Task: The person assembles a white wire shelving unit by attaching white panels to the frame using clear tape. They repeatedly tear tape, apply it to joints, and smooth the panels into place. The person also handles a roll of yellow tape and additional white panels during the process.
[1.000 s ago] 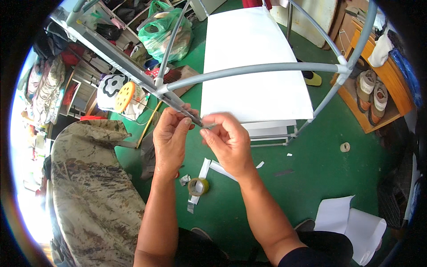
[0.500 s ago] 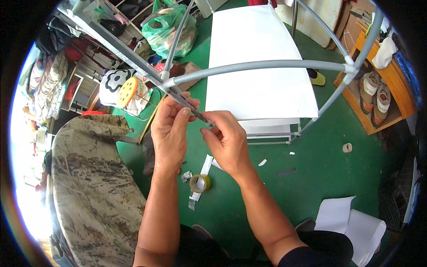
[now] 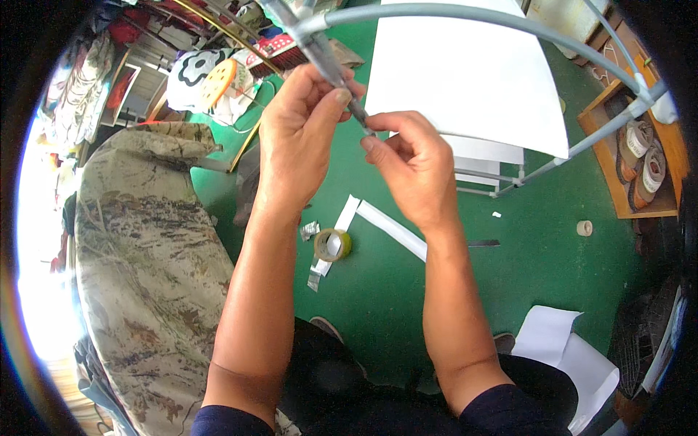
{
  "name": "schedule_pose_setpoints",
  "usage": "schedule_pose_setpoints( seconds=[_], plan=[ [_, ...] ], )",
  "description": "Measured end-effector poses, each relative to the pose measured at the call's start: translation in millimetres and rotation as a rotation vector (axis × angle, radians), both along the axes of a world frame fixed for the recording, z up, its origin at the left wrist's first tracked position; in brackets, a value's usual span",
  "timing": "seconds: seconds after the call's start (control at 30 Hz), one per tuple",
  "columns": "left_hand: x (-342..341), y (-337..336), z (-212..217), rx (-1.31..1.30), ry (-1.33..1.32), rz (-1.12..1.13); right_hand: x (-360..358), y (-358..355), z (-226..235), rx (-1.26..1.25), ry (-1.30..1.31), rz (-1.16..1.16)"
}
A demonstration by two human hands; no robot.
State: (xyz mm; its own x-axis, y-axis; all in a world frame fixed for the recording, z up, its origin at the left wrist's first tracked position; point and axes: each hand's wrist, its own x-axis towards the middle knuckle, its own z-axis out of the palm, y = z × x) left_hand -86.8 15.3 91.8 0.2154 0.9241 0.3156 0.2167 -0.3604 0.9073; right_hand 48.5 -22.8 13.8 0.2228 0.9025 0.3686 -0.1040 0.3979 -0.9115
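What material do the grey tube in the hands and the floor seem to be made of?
Grey tube: probably metal or plastic with a matte grey coat; it is smooth and evenly coloured, with no grain. Floor: seems a hard painted surface, flat green with a slight sheen.

Both bare forearms rise from the lower edge and lean toward each other, meeting at the grey tube [image 3: 331,62]. The left hand [image 3: 302,138] sits just below that tube, fingers curled up around it, thumb pressed against its near side. The right hand [image 3: 414,167] is just right of the tube's lower end (a little lower than its partner), thumb and forefinger pinched together at the tip, remaining fingers loosely bent, wrist straight.
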Motion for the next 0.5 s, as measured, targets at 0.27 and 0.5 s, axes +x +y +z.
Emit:
schedule_pose_setpoints(
  seconds=[0.27, 0.5],
  plan=[
    [3.8, 2.0, -0.5, 0.010, -0.033, -0.005, -1.6, 0.0, -1.9, -0.008, 0.026, -0.044],
    [3.0, 3.1, -5.2, 0.003, -0.049, -0.088, -5.7, -2.4, 4.9, -0.070, -0.018, -0.062]
  ],
)
